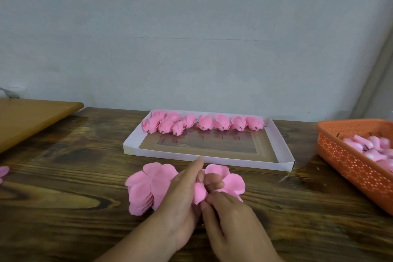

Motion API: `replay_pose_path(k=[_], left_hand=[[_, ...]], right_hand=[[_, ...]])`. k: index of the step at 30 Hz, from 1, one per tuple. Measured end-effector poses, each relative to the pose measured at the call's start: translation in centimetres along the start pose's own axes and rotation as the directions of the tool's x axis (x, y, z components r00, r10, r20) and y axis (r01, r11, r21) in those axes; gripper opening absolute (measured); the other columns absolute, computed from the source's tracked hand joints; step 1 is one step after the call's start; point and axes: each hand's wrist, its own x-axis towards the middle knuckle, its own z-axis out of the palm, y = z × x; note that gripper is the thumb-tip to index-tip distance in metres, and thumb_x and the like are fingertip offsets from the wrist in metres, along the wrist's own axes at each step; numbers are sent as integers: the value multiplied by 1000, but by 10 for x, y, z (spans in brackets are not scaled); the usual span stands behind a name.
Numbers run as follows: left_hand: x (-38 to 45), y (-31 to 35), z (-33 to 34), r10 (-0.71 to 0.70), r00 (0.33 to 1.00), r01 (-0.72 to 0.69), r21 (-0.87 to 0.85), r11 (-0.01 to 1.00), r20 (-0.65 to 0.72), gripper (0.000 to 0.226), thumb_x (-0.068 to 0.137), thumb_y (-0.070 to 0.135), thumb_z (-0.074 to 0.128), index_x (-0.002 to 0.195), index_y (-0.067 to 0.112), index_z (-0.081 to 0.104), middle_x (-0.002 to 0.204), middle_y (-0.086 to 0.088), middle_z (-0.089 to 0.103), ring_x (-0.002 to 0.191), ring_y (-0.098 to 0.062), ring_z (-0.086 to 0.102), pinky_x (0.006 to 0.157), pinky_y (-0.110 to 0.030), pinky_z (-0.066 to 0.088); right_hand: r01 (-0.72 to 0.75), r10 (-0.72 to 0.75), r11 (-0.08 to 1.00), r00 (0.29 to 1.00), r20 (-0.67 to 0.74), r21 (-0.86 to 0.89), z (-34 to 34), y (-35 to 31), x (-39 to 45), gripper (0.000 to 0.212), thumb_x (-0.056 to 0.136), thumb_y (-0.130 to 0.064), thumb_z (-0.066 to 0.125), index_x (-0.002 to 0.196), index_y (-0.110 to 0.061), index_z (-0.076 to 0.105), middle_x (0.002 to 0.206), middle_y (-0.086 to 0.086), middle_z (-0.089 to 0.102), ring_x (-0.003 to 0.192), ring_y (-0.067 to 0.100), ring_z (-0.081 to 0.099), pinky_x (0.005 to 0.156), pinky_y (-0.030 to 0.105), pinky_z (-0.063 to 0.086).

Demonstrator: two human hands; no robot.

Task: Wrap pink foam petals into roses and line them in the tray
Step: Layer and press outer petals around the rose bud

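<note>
The table (70,176) is dark brown wood with bold grain: wavy streaks and lighter, yellowish swirls toward its left edge. The board (32,119) at its far left corner is a plain lighter orange-brown. The tray (212,158) has white walls and a brown cardboard floor with a glossy darker panel. The roses (204,123) in it are pink with small dark stubs at their bases. The petals (146,187) are the same flat pink. The basket (350,166) is orange, dotted with small pale holes. The wall (191,27) is pale grey-blue.
</note>
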Motion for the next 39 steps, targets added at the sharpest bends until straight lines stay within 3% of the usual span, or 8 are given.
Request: replay_pose_path(k=[5, 11, 18, 23, 27, 31, 36, 39], left_hand=[[-4, 3, -1, -57, 994, 66, -98, 993, 98, 42, 61, 45, 80, 47, 20, 49, 72, -4, 70, 70, -18, 72, 60, -29, 58], [-7, 5, 0, -43, 992, 55, -101, 993, 118, 46, 56, 47, 82, 45, 20, 46, 66, -5, 67, 62, -18, 62, 72, -31, 51], [-2, 0, 2, -33, 999, 35, -76, 997, 27, 53, 89, 38, 66, 42, 19, 49, 64, -5, 65, 57, -22, 69, 55, -29, 58], [-5, 4, 1, -46, 994, 56, -97, 994, 103, 43, 60, 44, 80, 46, 20, 47, 67, -5, 67, 65, -18, 70, 59, -29, 57], [-6, 5, 0, -61, 990, 71, -77, 995, 123, 44, 54, 46, 82, 45, 21, 47, 66, -4, 69, 65, -15, 67, 71, -31, 52], [-6, 6, -2, -69, 985, 85, -95, 992, 156, 50, 58, 41, 91, 45, 21, 47, 64, -4, 66, 62, -17, 62, 71, -30, 53], [-7, 7, -1, -49, 988, 62, -83, 995, 145, 54, 55, 46, 91, 46, 20, 44, 63, -4, 64, 60, -19, 60, 67, -30, 51], [-3, 4, 0, -26, 999, 27, -20, 999, 45, 47, 72, 43, 77, 45, 22, 46, 63, -3, 64, 59, -18, 62, 69, -31, 43]], right_hand=[[-6, 14, 959, 1000, -27, 283, -1, -2, 3, 18, 90, -22, 55, 73, -19, 59, 70, -17, 57, 65, 6, 48, 56, 16, 34], [-647, 200, -164, 717, 667, 745, -9, -12, 11, 10, 75, -12, 62, 65, -10, 61, 53, 5, 43, 44, 14, 38, 42, 20, 26], [-29, 30, 997, 999, -11, 66, 3, 4, -2, 27, 94, -34, 45, 84, -23, 67, 82, -12, 65, 77, 3, 51, 59, 11, 38], [-106, 105, 917, 994, 25, 384, -1, -1, 2, 24, 92, -23, 56, 71, -17, 64, 62, -18, 56, 62, 4, 50, 57, 12, 34], [-589, 274, 15, 780, 563, 808, -7, -6, 10, 19, 83, -8, 60, 65, -5, 59, 49, 3, 45, 40, 12, 39, 40, 19, 27], [-621, 139, -247, 738, 661, 744, -9, -5, 10, 5, 72, -8, 64, 72, -6, 59, 54, 5, 45, 42, 13, 40, 40, 19, 26], [-627, 154, -165, 746, 648, 761, -7, -6, 11, 7, 73, -15, 64, 70, -10, 60, 52, 4, 43, 42, 13, 39, 41, 20, 26], [-489, 345, 496, 869, 354, 717, -6, -6, 7, 22, 80, -25, 62, 58, -22, 65, 51, -8, 52, 47, 6, 45, 49, 19, 34]])
